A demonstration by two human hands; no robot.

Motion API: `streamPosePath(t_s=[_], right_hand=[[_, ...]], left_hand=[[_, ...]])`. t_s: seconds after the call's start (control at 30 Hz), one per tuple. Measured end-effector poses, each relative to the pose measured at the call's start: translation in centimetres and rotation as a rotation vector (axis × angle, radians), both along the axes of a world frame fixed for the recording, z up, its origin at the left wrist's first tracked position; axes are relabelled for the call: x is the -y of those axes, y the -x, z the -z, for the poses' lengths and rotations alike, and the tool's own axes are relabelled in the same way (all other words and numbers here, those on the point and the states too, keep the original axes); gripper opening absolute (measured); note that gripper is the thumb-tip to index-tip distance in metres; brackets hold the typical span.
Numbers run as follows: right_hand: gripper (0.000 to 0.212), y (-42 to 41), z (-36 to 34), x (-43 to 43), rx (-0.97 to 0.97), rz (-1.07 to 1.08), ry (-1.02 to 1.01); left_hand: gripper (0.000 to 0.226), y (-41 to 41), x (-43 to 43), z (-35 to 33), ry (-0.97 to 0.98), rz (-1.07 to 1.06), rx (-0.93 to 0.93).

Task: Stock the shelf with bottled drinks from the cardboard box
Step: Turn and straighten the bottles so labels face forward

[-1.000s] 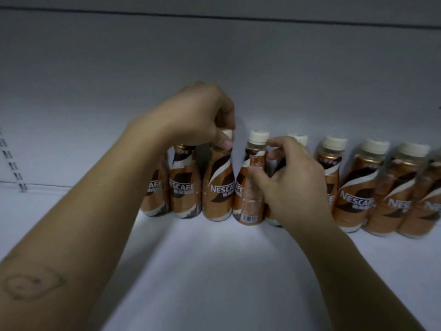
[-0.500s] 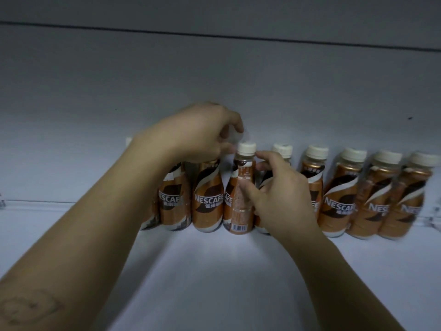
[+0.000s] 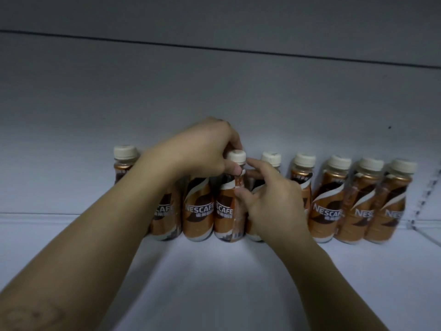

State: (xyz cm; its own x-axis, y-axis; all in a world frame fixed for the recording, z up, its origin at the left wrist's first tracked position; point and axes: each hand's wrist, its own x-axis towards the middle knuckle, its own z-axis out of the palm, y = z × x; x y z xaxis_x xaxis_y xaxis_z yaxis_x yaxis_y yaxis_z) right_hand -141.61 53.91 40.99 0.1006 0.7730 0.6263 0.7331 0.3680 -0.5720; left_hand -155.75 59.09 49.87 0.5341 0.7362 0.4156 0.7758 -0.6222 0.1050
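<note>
Several brown Nescafe bottles with white caps stand in a row at the back of the white shelf [image 3: 214,283]. My left hand [image 3: 202,149] pinches the neck just under the cap of one middle bottle [image 3: 225,211]. My right hand [image 3: 274,209] holds the same bottle from the right, thumb on its side and index finger up by the cap. The bottle stands upright on the shelf, touching its neighbours. My left forearm hides most of the leftmost bottle [image 3: 125,156]. The cardboard box is out of view.
More bottles [image 3: 327,206] continue the row to the right, up to a slotted upright strip [image 3: 427,194]. The shelf's grey back wall [image 3: 214,91] rises right behind the row. Bare shelf lies in front of the bottles and to the left of the row.
My left hand has shifted right, from the neighbouring bottle's cap to the neck of the bottle in my right hand. That bottle has turned, so its Nescafe label shows instead of the barcode side.
</note>
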Motion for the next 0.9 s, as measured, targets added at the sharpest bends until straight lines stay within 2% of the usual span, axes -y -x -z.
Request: streamPosePath(t_s=[0.17, 0.33, 0.5, 0.57, 0.63, 0.73, 0.8, 0.9], right_hand=[[0.039, -2.6, -1.5, 0.3, -0.156, 0.164, -0.207], [0.051, -3.9, -1.0, -0.3, -0.141, 0.158, -0.033], [0.045, -3.6, -0.1, -0.6, -0.091, 0.071, 0.030], [0.044, -3.7, 0.0, -0.6, -0.110, 0.058, 0.027], [0.044, -4.1, -0.4, -0.5, -0.186, 0.042, -0.022], [0.036, -5.8, -1.8, 0.0, -0.404, 0.119, -0.237], [0.026, -7.2, -2.5, 0.4, -0.494, 0.166, -0.285], [0.012, -7.6, -2.2, 0.4, -0.378, 0.123, -0.165]], left_hand=[[0.039, -0.3, 0.1, 0.2, -0.010, -0.091, 0.088], [0.041, -1.3, 0.5, 0.4, -0.043, -0.194, 0.082], [0.044, -1.9, 1.0, 0.5, -0.098, -0.265, -0.039], [0.050, -1.9, 1.2, 0.5, -0.185, -0.235, -0.078], [0.059, -2.0, 1.4, 0.4, -0.251, -0.116, -0.030], [0.059, -2.8, 2.0, 0.5, -0.241, 0.078, 0.096], [0.058, -3.6, 2.2, 0.8, -0.216, 0.113, 0.064], [0.052, -5.2, 1.8, 0.8, -0.174, 0.115, -0.058]])
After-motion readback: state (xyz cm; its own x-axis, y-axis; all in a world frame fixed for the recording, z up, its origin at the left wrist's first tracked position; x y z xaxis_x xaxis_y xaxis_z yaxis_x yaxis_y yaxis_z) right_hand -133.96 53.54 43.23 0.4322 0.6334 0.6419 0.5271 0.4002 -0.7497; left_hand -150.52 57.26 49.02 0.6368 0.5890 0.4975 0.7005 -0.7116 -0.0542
